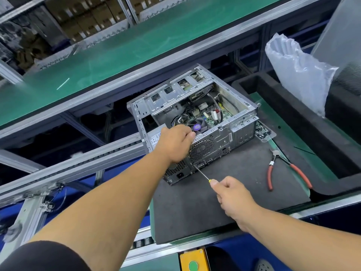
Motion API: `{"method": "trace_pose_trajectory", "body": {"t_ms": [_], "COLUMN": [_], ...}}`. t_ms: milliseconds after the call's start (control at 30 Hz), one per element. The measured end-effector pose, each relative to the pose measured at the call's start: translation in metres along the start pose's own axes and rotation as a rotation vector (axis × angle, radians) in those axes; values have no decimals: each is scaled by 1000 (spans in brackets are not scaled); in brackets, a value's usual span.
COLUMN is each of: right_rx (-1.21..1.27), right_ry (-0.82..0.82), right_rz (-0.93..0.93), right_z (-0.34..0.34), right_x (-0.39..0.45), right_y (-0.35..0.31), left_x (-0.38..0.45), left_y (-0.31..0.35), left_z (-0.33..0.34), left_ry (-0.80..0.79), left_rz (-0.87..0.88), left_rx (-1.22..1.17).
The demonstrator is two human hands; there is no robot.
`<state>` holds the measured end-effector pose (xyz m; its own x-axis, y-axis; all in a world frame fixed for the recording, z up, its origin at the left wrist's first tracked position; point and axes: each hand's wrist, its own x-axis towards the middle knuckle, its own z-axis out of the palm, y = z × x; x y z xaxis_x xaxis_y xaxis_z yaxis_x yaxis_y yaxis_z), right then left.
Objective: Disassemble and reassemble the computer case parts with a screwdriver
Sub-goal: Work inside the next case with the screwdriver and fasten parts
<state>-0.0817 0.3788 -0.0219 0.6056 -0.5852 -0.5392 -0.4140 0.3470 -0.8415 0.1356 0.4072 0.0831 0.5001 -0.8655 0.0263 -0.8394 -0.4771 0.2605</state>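
Observation:
An open metal computer case lies on a dark foam mat, its motherboard and fan exposed. My left hand grips the top rear edge of the case by the power supply. My right hand holds the yellow handle of a thin screwdriver. Its shaft runs up and left, with the tip against the rear panel beside the power supply grille.
Red-handled pliers lie on the mat to the right. A small clear bag of parts sits by the case's right end. A crumpled plastic bag and black foam tray stand behind. A green conveyor runs across the back.

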Motion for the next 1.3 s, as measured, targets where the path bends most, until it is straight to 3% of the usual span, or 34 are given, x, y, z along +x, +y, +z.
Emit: {"method": "trace_pose_trajectory", "body": {"t_ms": [700, 900, 1300], "right_rx": [-19, 48, 395], "right_ry": [51, 41, -84], "right_rz": [-4, 42, 236], "right_z": [4, 13, 25], "right_x": [10, 12, -2], "right_y": [8, 13, 2], "left_x": [5, 28, 43], "left_y": [1, 6, 7], "left_z": [3, -17, -16], "left_ry": [-38, -358, -463], "left_rz": [-28, -26, 9], "left_rx": [107, 330, 325]}}
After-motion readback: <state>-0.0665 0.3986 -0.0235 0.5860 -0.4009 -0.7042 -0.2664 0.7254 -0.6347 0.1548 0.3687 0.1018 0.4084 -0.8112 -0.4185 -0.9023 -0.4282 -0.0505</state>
